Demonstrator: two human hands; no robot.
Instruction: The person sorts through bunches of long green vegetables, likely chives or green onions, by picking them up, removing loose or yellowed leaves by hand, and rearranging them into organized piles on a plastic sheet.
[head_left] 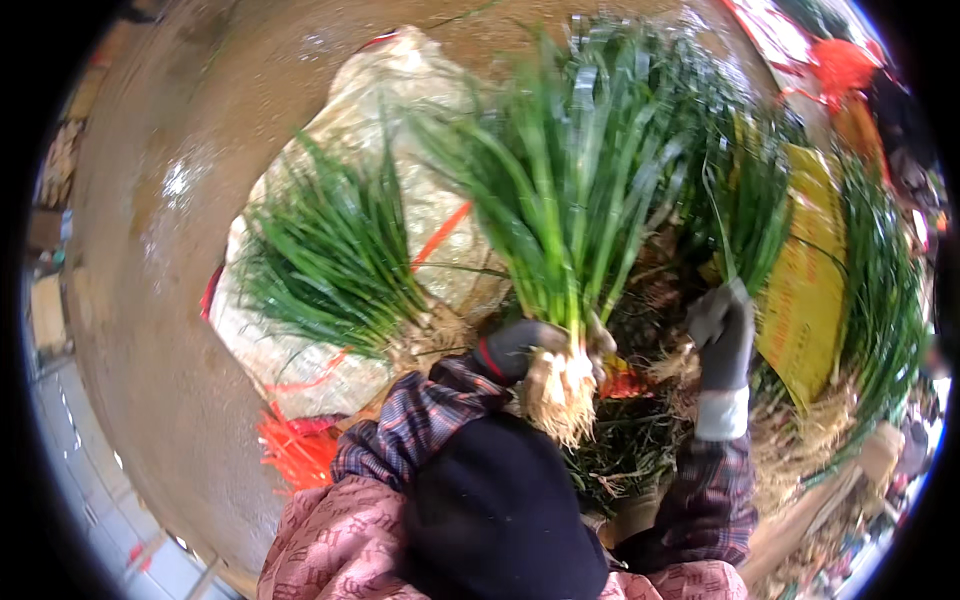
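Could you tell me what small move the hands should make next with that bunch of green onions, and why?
Probably bring the right hand across to the bunch of green onions. The left hand alone grips it just above the roots, upright and leaves fanning, while the right hand touches loose stalks beside it. The tied bunch lies on the sack.

Wet concrete floor [150, 300], white sack [400, 90], orange straps [295, 450]

Gloves [725, 335]: matt knit fabric. Sack [400, 120]: woven plastic, slight sheen. Floor [150, 330]: wet, glossy concrete. Sleeves [420, 420]: plaid cloth.
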